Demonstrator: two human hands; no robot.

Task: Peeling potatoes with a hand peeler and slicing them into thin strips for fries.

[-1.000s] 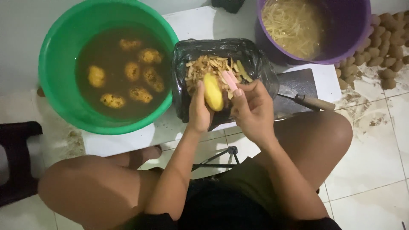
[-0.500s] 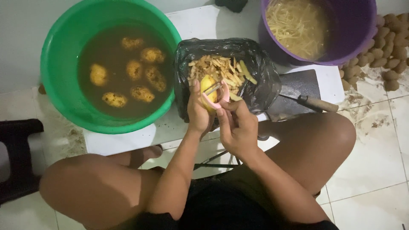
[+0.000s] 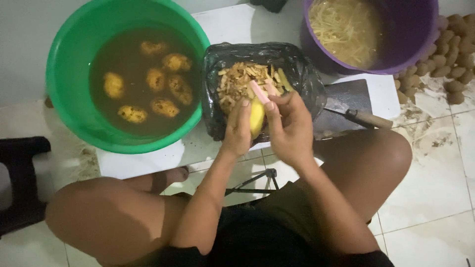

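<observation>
A peeled yellow potato [image 3: 257, 117] sits between the two hands, just over the near edge of a black plastic bag [image 3: 302, 79] that holds a heap of brown and pale peelings [image 3: 242, 79]. Its long axis runs near to far, with the far tip pointing toward the bag; only a narrow strip of it shows between the hands. The left hand [image 3: 237, 129] closes on the potato from the left, fingers stretched up along its side and the thumb at its far end. The right hand [image 3: 289, 126] is closed on a pink peeler [image 3: 261, 92], whose handle slants up and to the left from the fingers and lies at the potato's far end. Both forearms rise from the lap and meet at the potato, the wrists bent slightly inward.

To the left of the bag stands a green basin [image 3: 64, 74] of murky brown water with several unpeeled potatoes [image 3: 148, 84] floating in it. Far right stands a purple bucket [image 3: 420, 44] filled with pale cut strips [image 3: 344, 29]. Right of the bag a knife with a wooden handle [image 3: 366, 119] lies on a dark slab [image 3: 346, 99]. A pile of small brown potatoes [image 3: 452, 54] lies on the tiled floor [image 3: 435, 188] at the far right, and a black stool [image 3: 22, 183] stands at the left edge.
</observation>
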